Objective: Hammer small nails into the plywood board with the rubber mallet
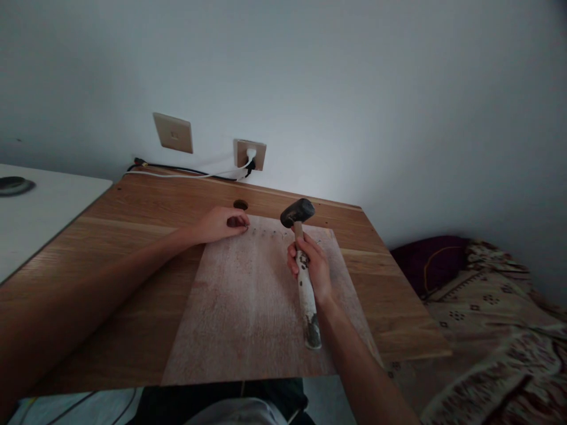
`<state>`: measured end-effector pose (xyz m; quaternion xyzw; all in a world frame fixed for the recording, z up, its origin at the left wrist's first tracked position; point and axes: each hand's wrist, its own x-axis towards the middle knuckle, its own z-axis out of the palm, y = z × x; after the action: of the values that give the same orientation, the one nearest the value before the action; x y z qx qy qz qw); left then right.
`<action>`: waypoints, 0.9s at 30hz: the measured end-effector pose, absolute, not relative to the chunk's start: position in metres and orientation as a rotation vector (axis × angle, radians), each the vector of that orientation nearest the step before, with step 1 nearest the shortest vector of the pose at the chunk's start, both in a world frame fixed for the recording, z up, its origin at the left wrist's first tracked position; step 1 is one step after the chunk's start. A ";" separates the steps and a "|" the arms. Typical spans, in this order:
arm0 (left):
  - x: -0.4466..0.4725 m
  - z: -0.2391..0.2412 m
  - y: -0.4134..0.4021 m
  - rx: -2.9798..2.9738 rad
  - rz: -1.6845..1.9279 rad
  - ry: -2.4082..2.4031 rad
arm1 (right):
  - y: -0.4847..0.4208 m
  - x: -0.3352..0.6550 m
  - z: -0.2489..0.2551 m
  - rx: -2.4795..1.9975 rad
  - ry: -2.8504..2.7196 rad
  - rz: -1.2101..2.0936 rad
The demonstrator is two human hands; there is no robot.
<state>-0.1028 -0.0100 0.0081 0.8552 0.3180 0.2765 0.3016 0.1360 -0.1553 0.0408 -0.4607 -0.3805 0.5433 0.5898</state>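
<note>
My right hand (312, 260) is wrapped around the handle of a mallet (305, 289), whose black head (297, 212) is raised over the far part of a pale wooden board (248, 307). The handle is patchy with white paint. At the board's far left corner my left hand (224, 224) is closed in a pinch, its fingertips close to the surface around a small nail that barely shows. To the right of those fingertips, several small dark nails (264, 232) form a row along the board's far edge. Part of that row is hidden behind the mallet and right hand.
The board lies on a wooden desk (133, 236) with a round cable hole (240, 204). Behind, cables (177, 172) run to a wall socket (250, 154). A white table (53, 206) adjoins at left; patterned bedding (482, 319) lies lower right.
</note>
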 end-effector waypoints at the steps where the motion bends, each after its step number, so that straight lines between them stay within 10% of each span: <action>1: -0.102 0.008 -0.011 2.274 0.730 0.832 | -0.156 0.135 0.041 -1.075 -0.885 1.262; 27: -0.107 0.007 -0.008 2.145 0.716 0.831 | -0.150 0.081 0.049 -1.084 -1.145 1.452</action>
<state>-0.1067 -0.0079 0.0071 0.8314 0.3219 0.2776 0.3579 0.0813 -0.1504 0.0491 -0.4440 -0.4691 0.5948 0.4786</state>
